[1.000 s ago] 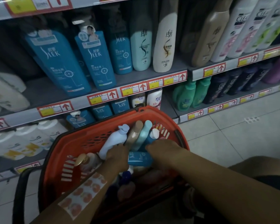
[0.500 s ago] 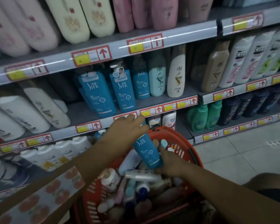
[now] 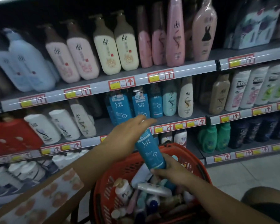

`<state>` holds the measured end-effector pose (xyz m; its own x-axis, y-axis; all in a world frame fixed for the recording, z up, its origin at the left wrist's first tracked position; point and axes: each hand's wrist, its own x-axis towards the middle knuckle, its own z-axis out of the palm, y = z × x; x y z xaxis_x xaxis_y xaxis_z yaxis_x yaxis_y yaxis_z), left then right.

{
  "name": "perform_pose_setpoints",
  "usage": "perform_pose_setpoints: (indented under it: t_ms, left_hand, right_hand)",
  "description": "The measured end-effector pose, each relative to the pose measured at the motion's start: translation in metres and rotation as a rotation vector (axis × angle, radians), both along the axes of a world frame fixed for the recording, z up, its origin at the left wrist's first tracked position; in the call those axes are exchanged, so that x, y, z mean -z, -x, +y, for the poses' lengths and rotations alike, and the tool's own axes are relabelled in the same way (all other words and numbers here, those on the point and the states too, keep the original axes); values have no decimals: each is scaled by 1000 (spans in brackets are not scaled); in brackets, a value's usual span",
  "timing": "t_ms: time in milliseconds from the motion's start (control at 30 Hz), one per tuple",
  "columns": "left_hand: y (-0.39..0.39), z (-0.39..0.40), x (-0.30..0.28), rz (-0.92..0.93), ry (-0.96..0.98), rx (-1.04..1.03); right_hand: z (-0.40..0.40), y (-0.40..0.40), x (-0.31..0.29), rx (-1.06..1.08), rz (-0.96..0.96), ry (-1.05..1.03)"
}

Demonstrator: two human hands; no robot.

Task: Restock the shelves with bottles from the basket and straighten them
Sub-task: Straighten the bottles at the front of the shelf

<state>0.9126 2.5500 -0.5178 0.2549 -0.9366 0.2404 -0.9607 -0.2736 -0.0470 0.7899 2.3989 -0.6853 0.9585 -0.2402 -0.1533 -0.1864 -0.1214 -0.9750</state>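
While the left hand (image 3: 128, 136) wraps its fingers round the top of the blue bottle (image 3: 149, 152), the right hand (image 3: 170, 171) grips its bottom. The bottle is tilted at the middle of the frame, above the orange basket (image 3: 199, 167).

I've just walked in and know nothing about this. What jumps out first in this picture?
A teal Sleek bottle held up in the middle, the left hand over its top and the right hand gripping its base. Just below sits an orange basket crammed with bottles. Behind, shelves carry rows of pink, cream and blue bottles.
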Motion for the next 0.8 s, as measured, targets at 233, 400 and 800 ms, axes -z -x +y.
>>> perform_pose_setpoints:
  t_ms: [233, 400, 800]
  left_hand:
    - [10, 12, -17, 664, 98, -129]
    - [9, 11, -30, 879, 316, -187]
    - [18, -17, -103, 850, 598, -76]
  right_hand:
    - [8, 10, -17, 6, -3, -81]
    - [9, 11, -25, 11, -78, -175]
    - [3, -7, -92, 290, -419, 136]
